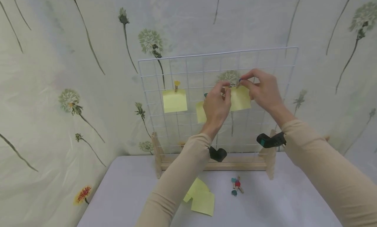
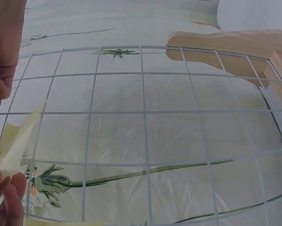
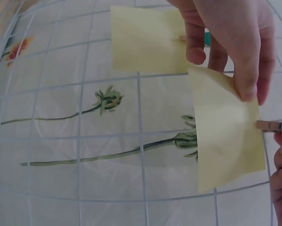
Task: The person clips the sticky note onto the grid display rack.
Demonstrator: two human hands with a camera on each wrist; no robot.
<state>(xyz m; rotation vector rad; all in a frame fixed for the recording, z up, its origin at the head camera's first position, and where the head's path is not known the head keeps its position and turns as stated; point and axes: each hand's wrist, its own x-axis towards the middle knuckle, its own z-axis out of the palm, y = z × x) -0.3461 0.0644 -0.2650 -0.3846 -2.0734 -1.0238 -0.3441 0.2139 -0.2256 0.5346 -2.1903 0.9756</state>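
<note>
My left hand (image 1: 217, 105) pinches the upper left corner of a yellow paper note (image 1: 241, 101) against a white wire grid (image 1: 210, 71). At the note's top edge, my right hand (image 1: 263, 89) pinches a small wooden clothespin (image 3: 269, 125) with a blue end. In the right wrist view the clothespin's tip overlaps the note's edge. Further left, another yellow note (image 1: 175, 101) hangs from the grid by a clothespin with a yellow heart (image 1: 176, 84). Partly hidden behind my left hand is a third note (image 3: 145, 42), with a teal-ended clothespin at its top.
Wooden feet and a crossbar (image 1: 235, 166) carry the grid on a white table (image 1: 126, 184). Loose yellow notes (image 1: 203, 203) lie by my left forearm. Several clothespins with red and teal ends (image 1: 237, 184) lie in front of the crossbar. A flower-printed sheet (image 1: 97, 122) hangs behind.
</note>
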